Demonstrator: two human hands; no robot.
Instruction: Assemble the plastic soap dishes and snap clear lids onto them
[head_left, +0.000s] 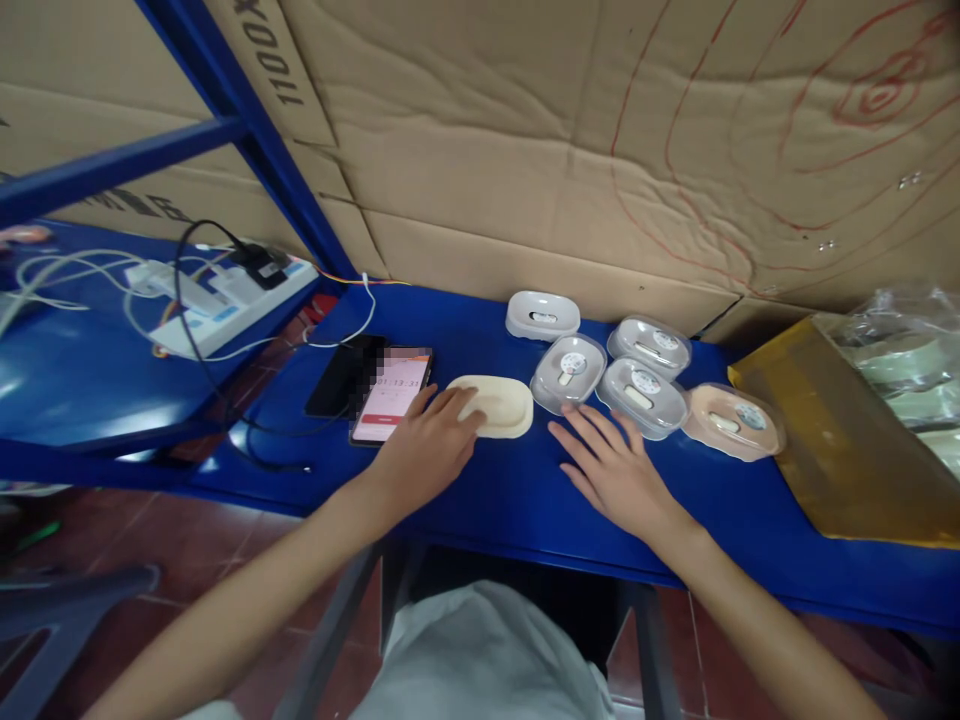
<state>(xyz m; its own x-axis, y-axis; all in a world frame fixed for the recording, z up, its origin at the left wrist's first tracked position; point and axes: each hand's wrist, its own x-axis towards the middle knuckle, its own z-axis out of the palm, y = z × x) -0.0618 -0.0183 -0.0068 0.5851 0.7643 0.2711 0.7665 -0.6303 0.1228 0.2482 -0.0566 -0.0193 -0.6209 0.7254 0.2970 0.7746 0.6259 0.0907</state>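
A cream oval plastic dish (pixel 511 408) with a sunken middle lies on the blue table. My left hand (pixel 435 440) has its bent fingers and thumb on the dish's left end, gripping it; the fingertips partly cover that end. To the right, my right hand (pixel 611 465) is open over the table with spread fingers and holds nothing. Its fingertips are just in front of a grey oval box (pixel 568 373) with a clear lid and a round sticker. Beside that box is another grey lidded box (pixel 643 397). At the far right of the group is a peach lidded box (pixel 733 421).
A phone (pixel 394 395) with a lit screen lies left of the dish, by a dark flat object (pixel 341 378). Cables run to a power strip (pixel 236 310). A carton (pixel 832 440) with bagged pieces stands right. Cardboard (pixel 487 170) walls the back.
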